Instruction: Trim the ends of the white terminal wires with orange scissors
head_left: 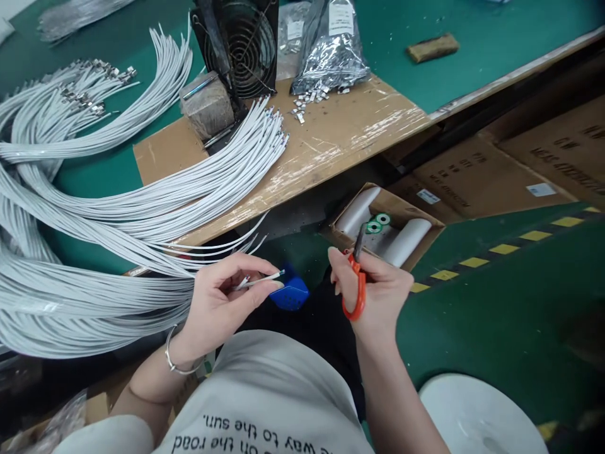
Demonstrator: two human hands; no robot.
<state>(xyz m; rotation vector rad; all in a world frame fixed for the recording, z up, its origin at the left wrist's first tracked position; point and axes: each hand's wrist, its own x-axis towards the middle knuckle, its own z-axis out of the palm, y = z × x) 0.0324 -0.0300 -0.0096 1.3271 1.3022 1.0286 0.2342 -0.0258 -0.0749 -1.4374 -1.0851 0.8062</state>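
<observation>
By green table [392, 31] over green floor [482, 328], left hand [220, 296] tight on wires [271, 277], right hand [380, 293] round scissors [362, 295]

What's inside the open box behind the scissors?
Two white rolls and two green-and-white rings show inside the box. The right hand and scissors cover its near part, so anything there can't be seen.

A pale grey T-shirt [283, 372] with short sleeves [111, 435] carries dark lettering [241, 427] reading in part "on the road" and "way to the sun," over black trousers [326, 321]; a slim silver-toned bangle [169, 356] circles the left wrist [186, 345].
</observation>
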